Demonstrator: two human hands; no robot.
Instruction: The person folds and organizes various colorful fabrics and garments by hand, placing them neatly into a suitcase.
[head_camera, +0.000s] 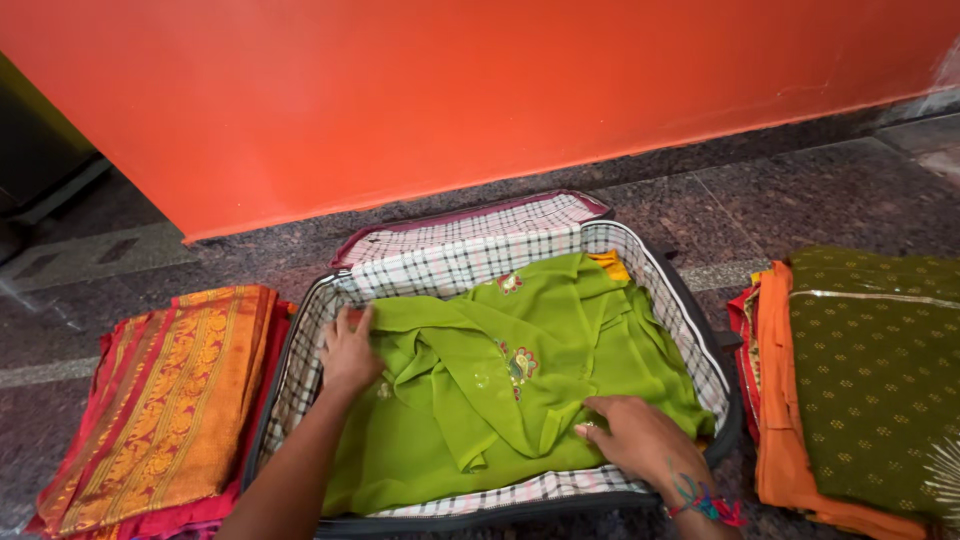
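I see a lime-green embroidered cloth lying loosely folded and rumpled inside the open checked-lining suitcase, filling most of its floor. My left hand lies flat on its far-left corner; my right hand presses its near-right edge. Between my hands a folded flap bears a small red and yellow embroidered motif. A second motif sits beyond, near the back wall.

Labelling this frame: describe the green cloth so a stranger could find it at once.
Below the orange wall, an open suitcase with checked lining lies on the stone floor. The green cloth fills it, under both hands. It is the only plain green fabric; the folded stacks on either side sit outside the case.
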